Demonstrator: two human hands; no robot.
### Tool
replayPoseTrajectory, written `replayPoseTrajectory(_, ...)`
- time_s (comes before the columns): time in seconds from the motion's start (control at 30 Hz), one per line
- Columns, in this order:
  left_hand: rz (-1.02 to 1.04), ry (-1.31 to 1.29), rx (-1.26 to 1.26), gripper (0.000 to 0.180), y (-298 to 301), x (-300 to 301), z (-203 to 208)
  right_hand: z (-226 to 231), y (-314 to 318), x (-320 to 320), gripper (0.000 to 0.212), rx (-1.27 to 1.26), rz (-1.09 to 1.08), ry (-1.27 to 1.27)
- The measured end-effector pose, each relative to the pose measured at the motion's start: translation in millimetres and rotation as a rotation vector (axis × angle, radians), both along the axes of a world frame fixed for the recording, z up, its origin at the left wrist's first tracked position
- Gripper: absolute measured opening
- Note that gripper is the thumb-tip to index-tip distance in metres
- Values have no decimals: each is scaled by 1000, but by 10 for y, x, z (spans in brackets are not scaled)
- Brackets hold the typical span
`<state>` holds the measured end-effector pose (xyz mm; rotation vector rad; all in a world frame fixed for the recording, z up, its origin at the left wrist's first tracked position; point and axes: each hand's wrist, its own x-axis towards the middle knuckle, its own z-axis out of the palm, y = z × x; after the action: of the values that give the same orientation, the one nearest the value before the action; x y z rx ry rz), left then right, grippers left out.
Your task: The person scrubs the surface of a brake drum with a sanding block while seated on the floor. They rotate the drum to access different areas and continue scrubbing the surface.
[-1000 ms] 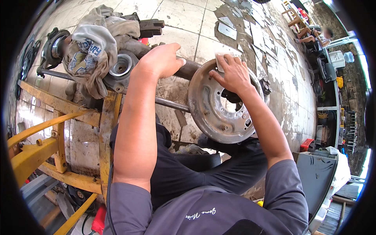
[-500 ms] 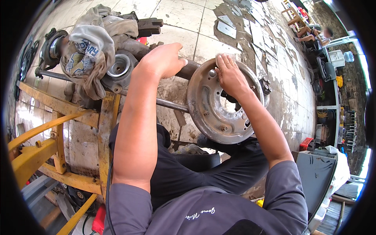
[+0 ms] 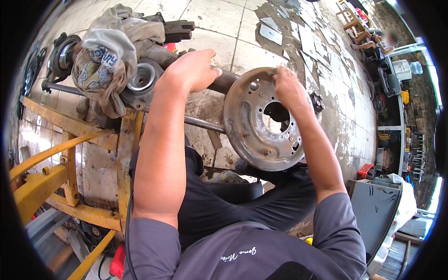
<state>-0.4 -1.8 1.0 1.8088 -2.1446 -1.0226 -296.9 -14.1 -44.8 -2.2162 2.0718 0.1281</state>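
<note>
A round, rusty brake backing plate [image 3: 247,133] with a large central hole and several bolt holes faces me at the end of a thick axle tube [image 3: 226,83]. My left hand [image 3: 192,72] lies over the tube left of the plate, fingers bent over its far side and thumb on top. At the plate's upper right rim is my right hand [image 3: 289,89], blurred, with its fingers curled. A thin pale piece of material, seen under those fingers earlier, is barely visible now. A thin rod [image 3: 204,124] runs below the tube to the plate.
A dirty grey shirt [image 3: 105,58] drapes over the axle's left part, beside a round metal hub opening [image 3: 141,78]. A yellow metal frame [image 3: 70,172] stands at left. Broken tiles [image 3: 308,42] lie at the far right. A grey cabinet [image 3: 373,210] stands at right; another person sits far off.
My right hand has moved right along the plate's upper rim, its fingers going from flat to curled, uncovering more of the central hole. My left hand has hardly moved.
</note>
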Motion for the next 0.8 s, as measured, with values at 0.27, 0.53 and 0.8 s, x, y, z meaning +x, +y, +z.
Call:
replayPoseTrajectory(0.27,-6,5,-9,59,27,-48,5,-297,40,-77,78,-157,118,97)
replayPoseTrajectory(0.53,-18,19,-8,59,37,-47,7,-229,29,-50,102,-36,39,147)
replayPoseTrajectory(0.8,-14,21,-20,59,43,-42,2,-120,53,76,103,16,-35,189)
